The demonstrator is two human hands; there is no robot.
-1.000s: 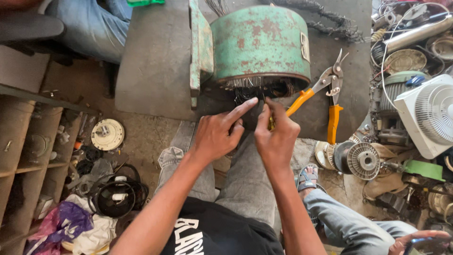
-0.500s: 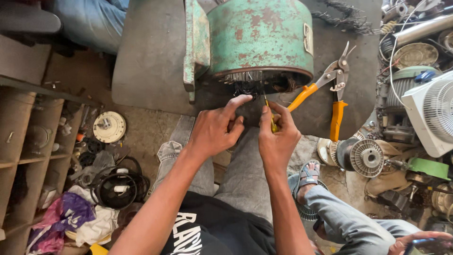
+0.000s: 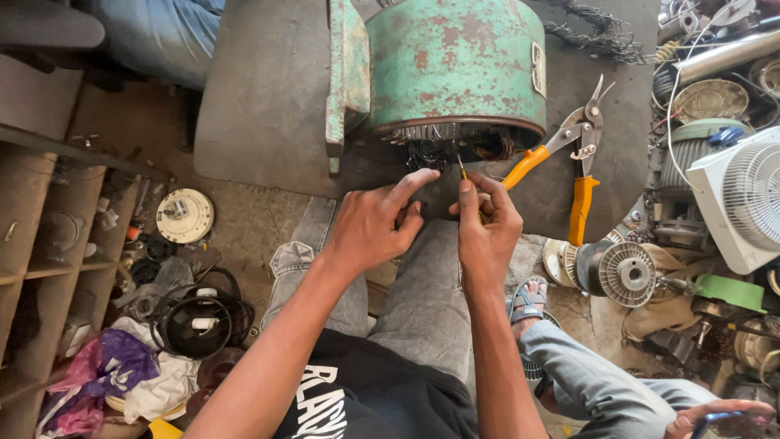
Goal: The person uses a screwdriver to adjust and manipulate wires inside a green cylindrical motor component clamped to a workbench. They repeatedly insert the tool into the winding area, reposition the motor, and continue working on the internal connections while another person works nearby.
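A rusty green motor housing [image 3: 455, 65] lies on a grey slab [image 3: 268, 97], its open end with dark windings [image 3: 439, 150] facing me. My right hand [image 3: 486, 228] grips a thin tool with a yellow handle [image 3: 461, 169], its tip touching the windings. My left hand [image 3: 378, 223] is beside it, index finger stretched toward the wires at the motor's lower rim, the other fingers curled; whether it pinches a wire is hidden.
Orange-handled snips [image 3: 569, 162] lie on the slab right of my hands. A white fan [image 3: 743, 199], a finned rotor part [image 3: 624, 272] and scrap crowd the right. Wooden shelves [image 3: 49, 244], a round disc [image 3: 185, 215] and black coils [image 3: 195, 321] are left. Another person's hand [image 3: 719, 416] is bottom right.
The view has shifted slightly. My right hand has raised the tool tip up to the windings, and my left index finger has stretched further toward the motor's rim.
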